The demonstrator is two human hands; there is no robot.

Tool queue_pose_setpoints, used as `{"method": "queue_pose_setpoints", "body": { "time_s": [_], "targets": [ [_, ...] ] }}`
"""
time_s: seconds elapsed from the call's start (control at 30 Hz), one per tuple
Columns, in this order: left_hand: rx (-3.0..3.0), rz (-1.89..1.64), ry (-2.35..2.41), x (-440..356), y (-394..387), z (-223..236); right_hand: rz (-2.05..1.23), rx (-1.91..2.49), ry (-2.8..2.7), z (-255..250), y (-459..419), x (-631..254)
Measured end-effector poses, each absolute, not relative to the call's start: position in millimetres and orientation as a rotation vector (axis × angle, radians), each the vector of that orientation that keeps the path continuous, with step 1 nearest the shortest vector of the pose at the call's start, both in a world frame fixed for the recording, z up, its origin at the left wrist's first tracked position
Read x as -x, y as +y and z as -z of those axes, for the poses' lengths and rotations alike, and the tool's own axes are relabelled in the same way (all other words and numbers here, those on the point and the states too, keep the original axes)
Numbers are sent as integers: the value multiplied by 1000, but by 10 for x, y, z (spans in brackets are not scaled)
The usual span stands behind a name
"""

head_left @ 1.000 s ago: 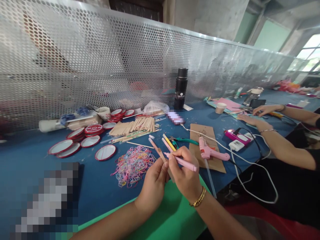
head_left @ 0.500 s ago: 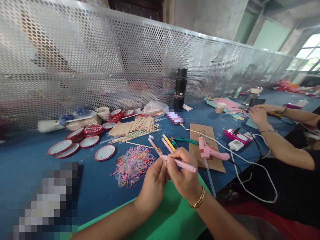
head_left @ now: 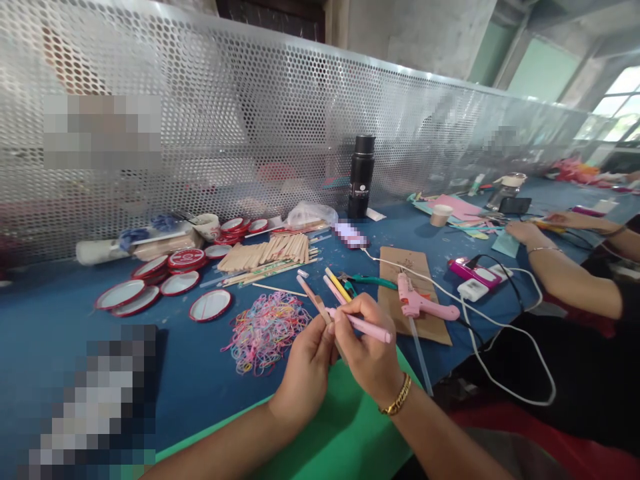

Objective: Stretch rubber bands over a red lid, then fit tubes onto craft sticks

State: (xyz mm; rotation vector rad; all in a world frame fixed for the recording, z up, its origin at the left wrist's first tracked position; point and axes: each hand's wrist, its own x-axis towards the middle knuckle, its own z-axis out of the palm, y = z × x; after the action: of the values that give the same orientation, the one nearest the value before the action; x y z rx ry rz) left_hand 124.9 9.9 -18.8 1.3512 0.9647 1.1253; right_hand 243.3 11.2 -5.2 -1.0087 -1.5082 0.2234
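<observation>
Pinched in my left hand (head_left: 305, 363) is a flat wooden craft stick (head_left: 324, 311), its upper end showing above my fingertips and the rest mostly hidden. My right hand (head_left: 367, 350) is closed round a pink marker pen (head_left: 370, 329), the pen's tip end close to the stick. Just beyond my fingers lie a brownish pen (head_left: 307, 285) and a yellow pen (head_left: 338, 285). To the left is a heap of pastel rubber bands (head_left: 267, 330). Beneath my hands spreads a green sheet (head_left: 345, 427).
Red-rimmed lids (head_left: 211, 306) and a pile of wooden sticks (head_left: 270, 252) lie left. A black bottle (head_left: 361, 177) stands behind. A pink glue gun (head_left: 425, 307) rests on brown card (head_left: 437, 330), beside a white cable (head_left: 545, 373). A co-worker's arm (head_left: 575, 280) reaches in at right.
My hands and the pen have barely shifted. The co-worker's hands at right have moved apart and further right, uncovering a dark phone-like object.
</observation>
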Motion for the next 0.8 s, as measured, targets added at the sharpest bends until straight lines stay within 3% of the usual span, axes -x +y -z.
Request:
{"method": "queue_pose_setpoints", "body": {
  "time_s": [0.8],
  "targets": [
    [-1376, -1133, 975, -1254, 91, 161, -212, 1003, -1479, 51, 116, -2439]
  ]
}}
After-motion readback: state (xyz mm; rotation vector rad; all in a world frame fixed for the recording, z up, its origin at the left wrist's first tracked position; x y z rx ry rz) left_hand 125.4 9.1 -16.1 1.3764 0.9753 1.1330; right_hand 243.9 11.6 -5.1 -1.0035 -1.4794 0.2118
